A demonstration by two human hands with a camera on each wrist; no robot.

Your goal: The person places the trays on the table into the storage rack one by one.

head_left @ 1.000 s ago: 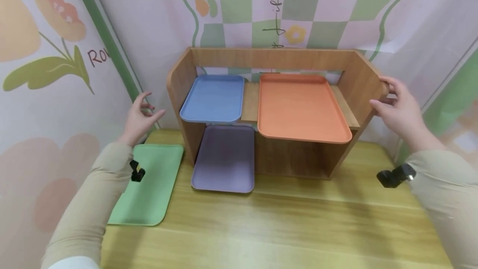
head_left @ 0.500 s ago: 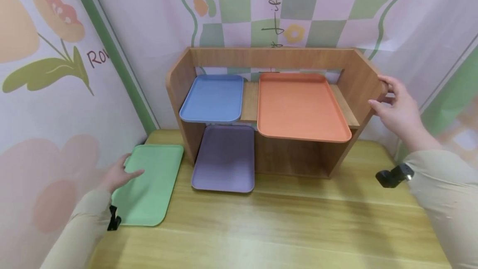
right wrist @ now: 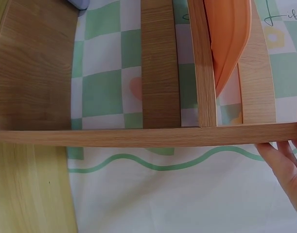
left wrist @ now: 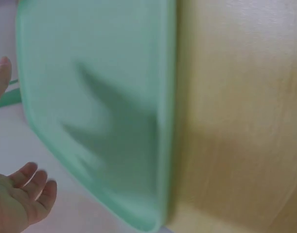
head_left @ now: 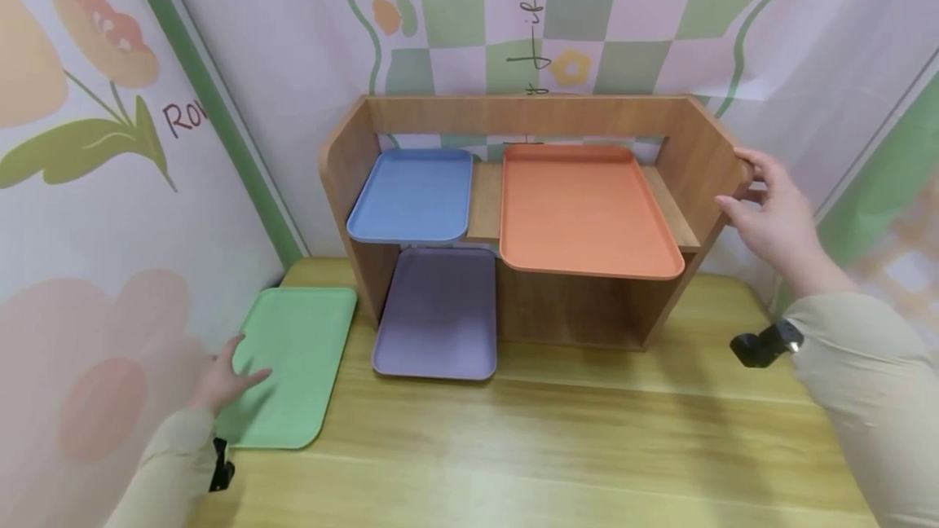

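My left hand [head_left: 223, 377] hovers by the left edge of a green tray [head_left: 304, 365] lying on the table. Its thumb and fingers are spread, and the left wrist view shows its shadow across the tray with a gap between them. My right hand [head_left: 778, 210] grips the upper front edge of the right side panel of a wooden shelf [head_left: 704, 157]. In the right wrist view its fingers lie along the outer face of that panel [right wrist: 138, 138]. The thumb is partly out of that frame.
On the shelf's upper board lie a blue tray [head_left: 414, 194] and a larger orange tray [head_left: 587, 210], the orange one jutting past the front. A purple tray [head_left: 440, 316] sits in the lower left compartment, sticking out onto the wooden table [head_left: 528, 446]. Printed cloth walls [head_left: 242, 15] stand close behind and left.
My left hand has come down from beside the shelf to the green tray's left side. The right hand keeps its hold on the shelf. The trays have not moved.
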